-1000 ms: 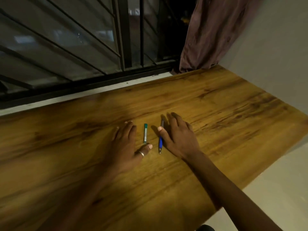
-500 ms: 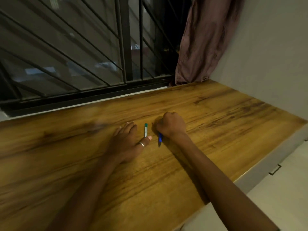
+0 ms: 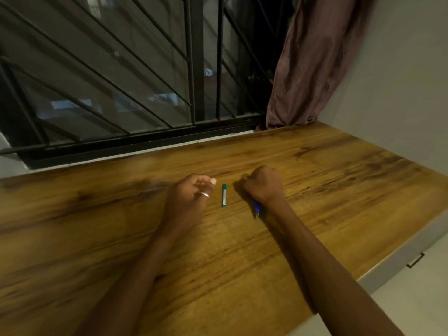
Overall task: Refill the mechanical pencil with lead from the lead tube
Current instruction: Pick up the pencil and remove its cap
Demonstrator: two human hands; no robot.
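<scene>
Since half a sec ago our left hand point(image 3: 191, 192) has lifted its fingers off the wooden desk point(image 3: 339, 180) & curled them loosely; it grips nothing, thumb w/ its ring point(image 3: 205, 194) pointing toward the lead tube point(image 3: 224, 195). Our right hand hasn't really shifted, same fist on the pencil.

Going left to right: left forearm runs from the near edge up to that loosely curled hand, wrist low, palm facing right. Just right of it, not touching, the lead tube lies flat on the desk, green cap at the far end, pale label along the body, long axis near-to-far. It sits btwn both hands. Right of the tube, our right hand point(image 3: 264, 184) is clenched around the mechanical pencil point(image 3: 257, 209); only the blue near end & tip poke out below the wrist, angled toward us, tip at or just over the desk, can't tell which.

Handling, as we judge it: tube is light, stiff plastic, smooth, prob. rolls easily, so pinch it mid-body w/ thumb & forefinger rather than at the cap. Leads inside are thin & brittle, so tip them out gently. Pencil is light & rigid too; a fist grip is poor for fine work, we'd need to shift to fingertips near the top end to pull the cap.
</scene>
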